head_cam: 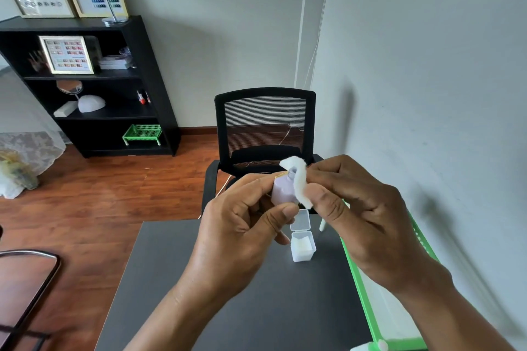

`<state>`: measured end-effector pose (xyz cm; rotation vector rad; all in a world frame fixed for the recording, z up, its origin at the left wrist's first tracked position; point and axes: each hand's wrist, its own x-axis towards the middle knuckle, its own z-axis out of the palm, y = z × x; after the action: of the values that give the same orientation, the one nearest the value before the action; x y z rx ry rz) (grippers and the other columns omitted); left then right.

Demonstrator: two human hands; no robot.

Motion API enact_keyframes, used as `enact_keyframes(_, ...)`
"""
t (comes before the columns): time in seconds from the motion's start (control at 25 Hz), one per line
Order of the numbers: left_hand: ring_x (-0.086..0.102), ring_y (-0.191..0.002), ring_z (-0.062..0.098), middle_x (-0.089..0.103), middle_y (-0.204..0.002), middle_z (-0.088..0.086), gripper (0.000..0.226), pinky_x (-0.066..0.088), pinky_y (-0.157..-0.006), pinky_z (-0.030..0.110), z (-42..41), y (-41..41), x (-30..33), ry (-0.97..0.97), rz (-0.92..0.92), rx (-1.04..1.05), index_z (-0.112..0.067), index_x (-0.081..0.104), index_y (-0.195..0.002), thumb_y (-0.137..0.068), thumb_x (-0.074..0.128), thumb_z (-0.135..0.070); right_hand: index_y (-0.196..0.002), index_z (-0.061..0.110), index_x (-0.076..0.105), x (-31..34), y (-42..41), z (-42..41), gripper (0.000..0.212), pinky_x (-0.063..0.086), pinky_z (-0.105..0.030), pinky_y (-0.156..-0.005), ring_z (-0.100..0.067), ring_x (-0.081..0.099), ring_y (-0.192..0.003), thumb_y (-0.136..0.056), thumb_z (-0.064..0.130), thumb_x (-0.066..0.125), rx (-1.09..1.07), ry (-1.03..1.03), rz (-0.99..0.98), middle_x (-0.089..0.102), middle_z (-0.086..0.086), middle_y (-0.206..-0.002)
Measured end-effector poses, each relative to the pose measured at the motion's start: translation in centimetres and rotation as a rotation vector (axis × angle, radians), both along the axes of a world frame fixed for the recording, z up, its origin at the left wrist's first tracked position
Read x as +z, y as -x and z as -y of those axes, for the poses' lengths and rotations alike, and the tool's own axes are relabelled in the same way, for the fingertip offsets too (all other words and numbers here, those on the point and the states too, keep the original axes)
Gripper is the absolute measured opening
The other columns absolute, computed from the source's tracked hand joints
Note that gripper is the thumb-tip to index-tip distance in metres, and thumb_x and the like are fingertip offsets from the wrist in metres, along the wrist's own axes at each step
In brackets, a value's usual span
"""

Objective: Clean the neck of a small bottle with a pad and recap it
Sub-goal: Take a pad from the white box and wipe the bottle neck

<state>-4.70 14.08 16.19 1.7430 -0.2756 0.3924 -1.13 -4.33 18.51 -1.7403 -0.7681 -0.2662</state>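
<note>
My left hand (pixel 242 225) grips a small pale lilac bottle (pixel 282 189) by its body, held above the grey table (pixel 171 279). The bottle has no cap on and its short neck points up and slightly away. My right hand (pixel 359 202) pinches a white cotton pad (pixel 299 179) between thumb and fingers. The pad is folded over the neck and hangs down the bottle's right side. A thin white stick (pixel 322 225), perhaps the cap's brush, shows just below my right hand; the cap itself is hidden.
A small clear box (pixel 302 248) of white pads stands open on the table, lid (pixel 300 221) tipped back. A green plastic rack (pixel 368 288) runs along the table's right edge by the wall. A black mesh chair (pixel 265 128) faces the table's far side.
</note>
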Motion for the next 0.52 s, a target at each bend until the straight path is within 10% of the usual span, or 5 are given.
enact_keyframes(0.24,0.074,-0.077,0.025,0.076,-0.103,-0.006,0.036,0.065,-0.056,0.029,0.7,-0.7,-0.3,-0.077,0.017,0.149,-0.020,0.080,-0.116,-0.088,0.074,-0.041,-0.103,0.063,0.065,-0.4,0.5,-0.6,0.014,0.047,-0.007,-0.077,-0.009,0.068,-0.091,-0.096,0.052,0.068,-0.122,0.038,0.039,0.068,0.021,-0.101)
enact_keyframes(0.52,0.070,-0.067,0.019,0.074,-0.094,0.000,0.017,0.063,-0.057,0.027,0.9,-1.5,-1.0,-0.024,-0.017,0.048,-0.013,0.082,-0.107,-0.090,0.082,-0.013,-0.092,0.024,0.082,-1.3,-1.2,1.3,0.026,0.050,-0.016,-0.076,-0.008,0.065,-0.083,-0.104,0.030,0.059,-0.008,-0.113,-0.239,0.072,0.010,-0.087)
